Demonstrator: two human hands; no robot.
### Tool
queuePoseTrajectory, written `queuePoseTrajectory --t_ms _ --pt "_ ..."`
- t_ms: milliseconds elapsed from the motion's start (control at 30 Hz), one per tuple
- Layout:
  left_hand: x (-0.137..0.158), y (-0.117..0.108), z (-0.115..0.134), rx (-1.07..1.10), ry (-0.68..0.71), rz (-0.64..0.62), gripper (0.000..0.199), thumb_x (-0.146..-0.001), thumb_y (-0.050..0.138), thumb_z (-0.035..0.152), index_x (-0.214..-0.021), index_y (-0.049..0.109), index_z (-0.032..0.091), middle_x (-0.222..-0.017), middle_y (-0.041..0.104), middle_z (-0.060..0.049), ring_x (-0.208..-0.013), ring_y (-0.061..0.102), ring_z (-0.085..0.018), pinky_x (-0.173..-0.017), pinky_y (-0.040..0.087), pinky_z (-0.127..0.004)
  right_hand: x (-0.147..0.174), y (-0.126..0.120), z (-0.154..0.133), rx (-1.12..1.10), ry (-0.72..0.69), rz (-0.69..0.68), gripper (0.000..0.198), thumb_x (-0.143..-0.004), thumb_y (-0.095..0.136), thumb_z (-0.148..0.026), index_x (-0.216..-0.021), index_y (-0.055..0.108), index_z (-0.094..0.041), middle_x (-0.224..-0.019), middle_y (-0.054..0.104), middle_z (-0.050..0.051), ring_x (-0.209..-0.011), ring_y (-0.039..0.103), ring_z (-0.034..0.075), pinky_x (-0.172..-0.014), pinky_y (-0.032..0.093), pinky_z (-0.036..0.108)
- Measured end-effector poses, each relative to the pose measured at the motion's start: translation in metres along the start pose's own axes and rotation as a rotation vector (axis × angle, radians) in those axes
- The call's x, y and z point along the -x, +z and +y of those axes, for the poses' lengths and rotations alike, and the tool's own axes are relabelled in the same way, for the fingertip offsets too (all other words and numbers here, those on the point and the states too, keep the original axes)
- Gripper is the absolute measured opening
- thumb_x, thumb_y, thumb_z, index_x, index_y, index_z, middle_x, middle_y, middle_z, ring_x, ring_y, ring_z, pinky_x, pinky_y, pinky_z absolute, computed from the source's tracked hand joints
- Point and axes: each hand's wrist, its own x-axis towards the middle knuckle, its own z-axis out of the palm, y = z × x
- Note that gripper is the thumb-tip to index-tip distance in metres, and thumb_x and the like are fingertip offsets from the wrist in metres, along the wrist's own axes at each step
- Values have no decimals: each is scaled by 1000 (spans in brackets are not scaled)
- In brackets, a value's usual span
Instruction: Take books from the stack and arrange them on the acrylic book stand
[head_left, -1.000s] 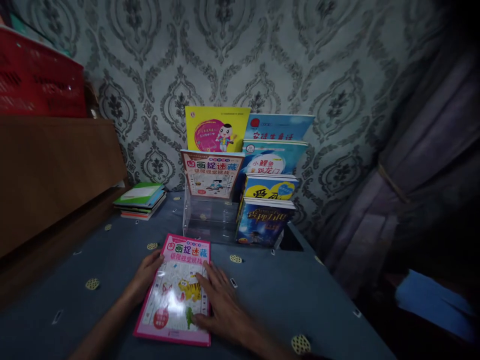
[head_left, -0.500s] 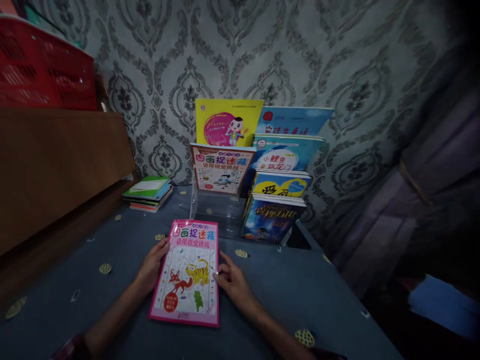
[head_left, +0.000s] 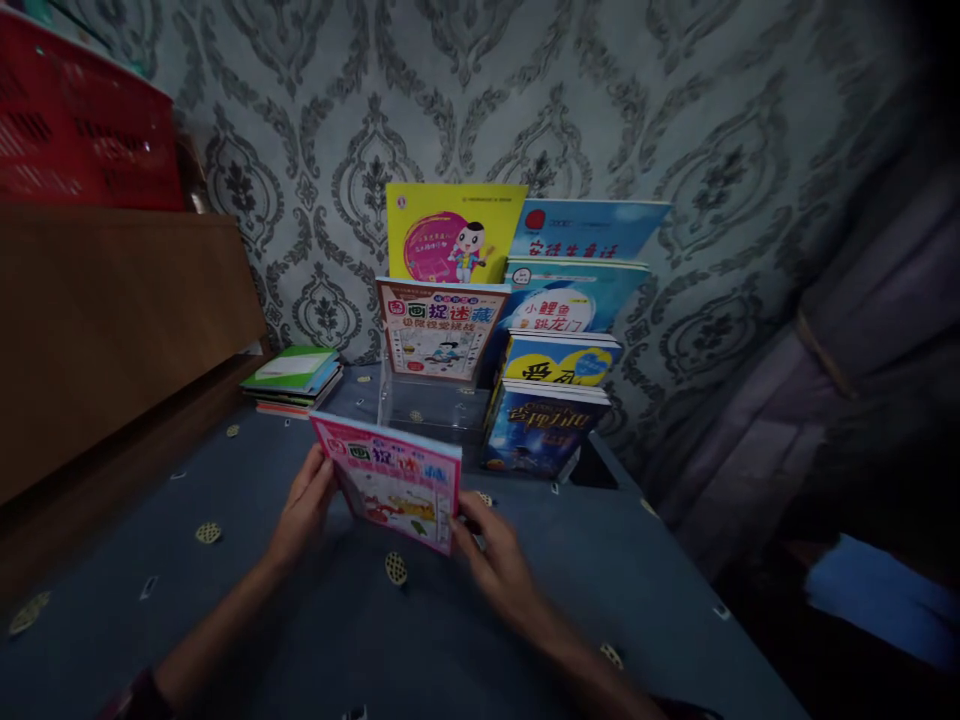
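A pink-bordered picture book [head_left: 394, 490] is held tilted up over the table, its cover towards me and its top edge showing. My left hand [head_left: 304, 500] grips its left edge. Its right edge is in my right hand [head_left: 491, 550], thumb in front and the other fingers partly hidden. Just behind the book stands a clear tiered book stand [head_left: 431, 408]. On its left side are a brown-bordered book [head_left: 442, 335] and, behind that, a yellow book [head_left: 454, 230].
Several books, including a dark blue one [head_left: 544, 435], fill the stand's right side. A small stack of books [head_left: 292, 380] lies at the left, near a wooden cabinet [head_left: 120, 320] bearing a red basket [head_left: 90, 130]. A purple curtain [head_left: 772, 400] hangs at the right.
Both hands have raised the pink-bordered book and tipped it more upright, with its lower edge swung away from me. The view has shifted slightly; the books on the stand are unchanged.
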Motion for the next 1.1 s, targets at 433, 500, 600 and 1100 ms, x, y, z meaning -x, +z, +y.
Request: queuePoseTrajectory --t_ms 433,500,600,1100 --pt "-16 -14 33 -580 245 -160 31 -86 65 50 -101 70 23 -95 73 -5 -84 63 -25 -80 50 -31 -12 -8 -6 110 -48 -15 27 -106 38 -36 -109 62 -23 -95 68 5 -86 64 21 -76 51 31" --pt "-22 -7 43 -596 304 -142 32 -86 64 52 -102 69 24 -94 72 -5 -84 63 -25 -79 49 -31 -22 -14 -8 153 -101 29 25 -105 39 -34 -101 60 -23 -91 67 5 -83 64 20 -74 51 30" --pt "-35 5 61 -664 437 -140 35 -91 58 52 -109 67 23 -94 72 -5 -83 63 -23 -79 50 -31 -44 -28 -14 238 -190 111 26 -105 40 -36 -89 56 -24 -82 64 3 -74 61 19 -70 50 30" --pt "-144 71 118 -638 980 -110 42 -104 43 52 -124 60 19 -104 68 -8 -91 65 -19 -90 55 -37 -188 -113 -41 340 -459 316 37 -104 41 -42 -128 59 -21 -108 70 9 -104 64 27 -98 54 48"
